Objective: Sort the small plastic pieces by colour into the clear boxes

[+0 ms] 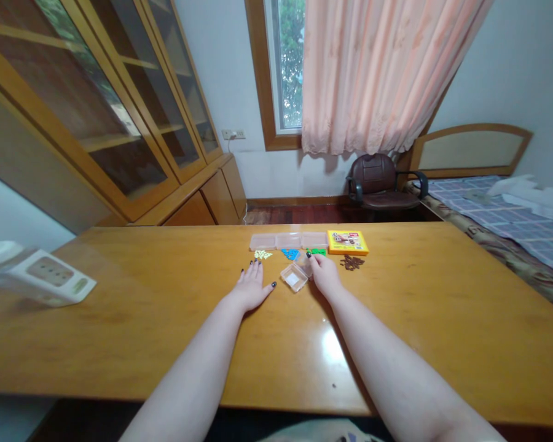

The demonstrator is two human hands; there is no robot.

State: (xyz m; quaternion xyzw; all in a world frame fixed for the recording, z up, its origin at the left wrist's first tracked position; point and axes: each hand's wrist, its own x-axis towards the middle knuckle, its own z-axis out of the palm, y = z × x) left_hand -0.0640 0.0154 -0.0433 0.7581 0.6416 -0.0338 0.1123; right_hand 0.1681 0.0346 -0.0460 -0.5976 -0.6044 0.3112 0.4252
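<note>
My left hand (pixel 251 288) lies flat on the wooden table with its fingers spread. Just beyond its fingertips is a pile of pale yellow small pieces (pixel 262 254). My right hand (pixel 324 274) is closed on the edge of a small clear plastic box (pixel 294 278), whose lid is tilted up beside the fingers. A pale label or paper shows inside the box. Blue pieces (pixel 290 254) and green pieces (pixel 319 252) lie behind it, and a pile of brown pieces (pixel 351 263) sits to the right of my right hand.
Clear shallow trays (pixel 289 240) stand in a row behind the piles, next to a yellow box (pixel 348 242). A white-framed clear container (pixel 50 276) is on the left of the table (pixel 156 344). Beyond the table are an office chair (pixel 375 178), a bed and a glass-door cabinet.
</note>
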